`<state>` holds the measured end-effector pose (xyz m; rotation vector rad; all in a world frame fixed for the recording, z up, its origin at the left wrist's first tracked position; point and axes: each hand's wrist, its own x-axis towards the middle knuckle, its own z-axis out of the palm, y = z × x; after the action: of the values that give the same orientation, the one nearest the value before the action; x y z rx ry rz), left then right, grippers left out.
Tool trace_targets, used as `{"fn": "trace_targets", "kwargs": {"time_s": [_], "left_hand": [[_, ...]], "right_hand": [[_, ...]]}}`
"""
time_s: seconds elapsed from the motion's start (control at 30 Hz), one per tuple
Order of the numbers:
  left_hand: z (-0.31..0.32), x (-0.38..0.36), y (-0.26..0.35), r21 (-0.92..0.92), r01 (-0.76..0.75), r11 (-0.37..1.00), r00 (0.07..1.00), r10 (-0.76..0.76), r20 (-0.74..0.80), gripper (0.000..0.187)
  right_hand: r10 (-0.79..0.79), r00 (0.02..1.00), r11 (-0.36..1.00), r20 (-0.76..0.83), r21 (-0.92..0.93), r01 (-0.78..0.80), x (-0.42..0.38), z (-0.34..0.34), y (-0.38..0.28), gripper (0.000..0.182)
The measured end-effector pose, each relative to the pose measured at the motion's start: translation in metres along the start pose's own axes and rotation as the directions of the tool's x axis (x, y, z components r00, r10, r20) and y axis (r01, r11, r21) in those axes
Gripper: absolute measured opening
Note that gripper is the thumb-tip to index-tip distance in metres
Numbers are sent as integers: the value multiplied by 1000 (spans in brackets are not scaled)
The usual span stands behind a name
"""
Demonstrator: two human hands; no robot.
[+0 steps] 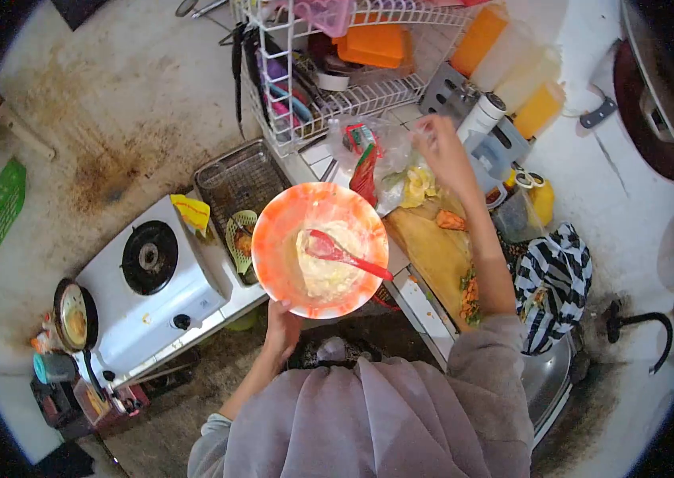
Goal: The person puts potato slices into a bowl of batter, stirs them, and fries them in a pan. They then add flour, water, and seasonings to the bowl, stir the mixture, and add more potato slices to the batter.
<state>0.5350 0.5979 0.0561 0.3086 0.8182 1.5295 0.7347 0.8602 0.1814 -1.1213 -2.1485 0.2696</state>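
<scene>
My left hand (282,325) grips the near rim of an orange-and-white bowl (271,239), held up in front of my body. Pale, thick batter (317,275) lies in the bowl, and a red spoon (345,253) rests in it with its handle over the right rim. My right hand (442,147) reaches out to the far right beside a clear plastic bag (388,143). Its fingers are bent together; what they hold, if anything, is too small to make out. Just below that hand are yellowish vegetable pieces (418,187) and a carrot piece (451,220) by a wooden cutting board (424,243).
Left stands a white gas stove (162,299) with a frying pan (76,319) at its far end. A metal tray (243,171) holds a green slotted strainer (239,253). A white dish rack (281,103) is behind. At right are a striped cloth (556,279), scissors (529,179) and a sink (548,382).
</scene>
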Motion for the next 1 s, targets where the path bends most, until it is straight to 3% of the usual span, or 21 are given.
{"fn": "trace_targets", "kwargs": {"time_s": [0.03,0.1,0.13,0.2,0.33,0.43,0.5,0.63,0.7,0.73,0.8,0.83,0.87,0.93,1.0], "left_hand": [[-1,2,-1,1,0,1000,1000,0,-5,71],[-8,3,-4,-25,14,1000,1000,-14,-25,73],[-12,3,-7,-20,17,1000,999,-18,-36,73],[-7,3,-7,-18,-8,1000,999,7,-38,74],[5,-4,0,9,-91,996,996,91,-20,71],[6,-6,5,-21,-44,999,998,44,-37,70],[0,-8,2,11,-44,999,998,44,-40,71],[-4,-6,-1,23,-40,999,998,41,-40,72],[-8,-3,6,6,-85,996,996,85,-40,71],[-11,-3,10,-8,-126,992,991,126,-44,70],[-15,-5,16,-33,-108,994,993,106,-50,70],[-16,-5,16,47,-85,995,996,87,-36,70],[-18,-5,14,126,-63,990,998,66,-21,71],[-20,-1,9,92,-54,994,998,57,-27,73],[-20,1,11,5,-58,998,998,58,-20,76]], "right_hand": [[-82,982,997,171,9,81,-16,-11,-41,25],[-74,852,992,519,-50,116,-49,-19,-93,21],[-74,848,993,524,-40,111,-62,-10,-97,21],[-260,731,886,631,-145,441,-78,4,-94,23],[-307,692,846,653,-146,513,-82,18,-92,22],[-310,747,825,588,-225,519,-75,16,-97,18],[12,761,857,648,-399,327,-68,5,-109,27],[-68,793,763,605,-481,432,-85,6,-124,39],[-254,681,740,687,-315,594,-101,10,-124,46],[-257,679,740,688,-312,596,-98,6,-124,46],[67,660,706,749,-503,499,-89,-4,-124,46],[-20,777,737,629,-516,437,-85,2,-114,49],[-17,777,736,630,-518,436,-89,10,-111,49],[-266,819,735,508,-442,514,-93,23,-113,56],[-283,768,713,574,-410,569,-102,18,-117,58]]}}
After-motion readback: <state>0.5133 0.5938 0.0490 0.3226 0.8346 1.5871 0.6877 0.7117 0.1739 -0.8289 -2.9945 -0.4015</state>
